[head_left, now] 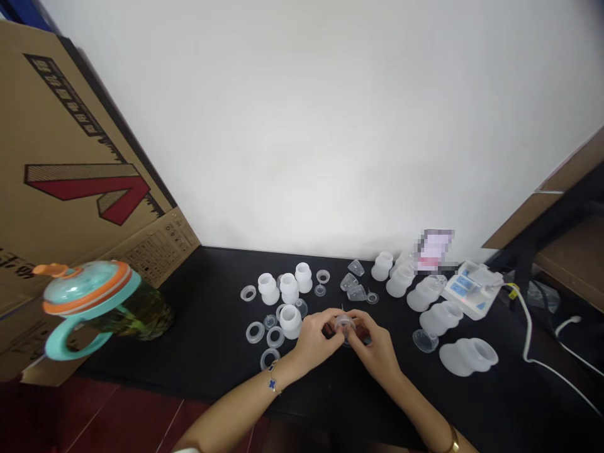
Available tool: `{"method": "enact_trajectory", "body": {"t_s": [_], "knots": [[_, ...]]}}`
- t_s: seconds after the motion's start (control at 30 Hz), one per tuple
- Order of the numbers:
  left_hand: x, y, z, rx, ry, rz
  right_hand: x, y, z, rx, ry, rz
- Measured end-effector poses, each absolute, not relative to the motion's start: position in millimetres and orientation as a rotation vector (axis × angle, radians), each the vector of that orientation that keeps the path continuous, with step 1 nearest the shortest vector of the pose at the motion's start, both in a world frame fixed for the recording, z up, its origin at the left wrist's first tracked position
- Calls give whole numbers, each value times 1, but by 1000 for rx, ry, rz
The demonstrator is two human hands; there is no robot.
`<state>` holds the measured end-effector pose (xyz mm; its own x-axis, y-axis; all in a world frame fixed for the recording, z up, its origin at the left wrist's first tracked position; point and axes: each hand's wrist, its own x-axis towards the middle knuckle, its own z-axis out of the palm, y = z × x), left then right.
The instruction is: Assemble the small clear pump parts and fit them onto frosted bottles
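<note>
My left hand [315, 343] and my right hand [375, 349] meet over the black mat [212, 314], both pinching a small clear round plastic part [345, 324] between their fingertips. Just left of my left hand stands a white silicone cup [290, 319] among several clear rings [255, 332]. More white cups [288, 287] stand behind them. A bracelet with a blue charm sits on my left wrist.
Larger white silicone pieces [468, 356] lie at the right, beside a white device [473, 289] with a cable [527, 327]. A teal-and-orange handled jug [97, 302] stands at the left before a leaning cardboard box [70, 170]. A white wall is behind.
</note>
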<state>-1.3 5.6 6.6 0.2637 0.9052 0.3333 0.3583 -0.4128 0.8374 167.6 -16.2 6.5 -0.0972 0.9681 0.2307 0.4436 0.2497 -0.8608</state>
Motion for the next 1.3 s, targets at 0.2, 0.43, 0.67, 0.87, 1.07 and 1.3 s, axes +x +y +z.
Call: {"method": "enact_trajectory", "body": {"t_s": [0.2, 0.43, 0.67, 0.87, 1.07, 1.3], "knots": [[-2, 4, 8, 1903, 1157, 1107, 167, -15, 6, -1311, -1679, 788], [-2, 4, 8, 1897, 1148, 1106, 167, -16, 2, -1322, -1676, 781], [-2, 3, 8, 1899, 1187, 1085, 167, -16, 4, -1326, -1682, 775], [-2, 3, 8, 1894, 1158, 1108, 166, -15, 5, -1332, -1678, 780], [-2, 4, 7, 1912, 1167, 1115, 166, -16, 5, -1337, -1681, 773], [-1, 2, 8, 1966, 1175, 1139, 167, -16, 4, -1333, -1700, 748]]}}
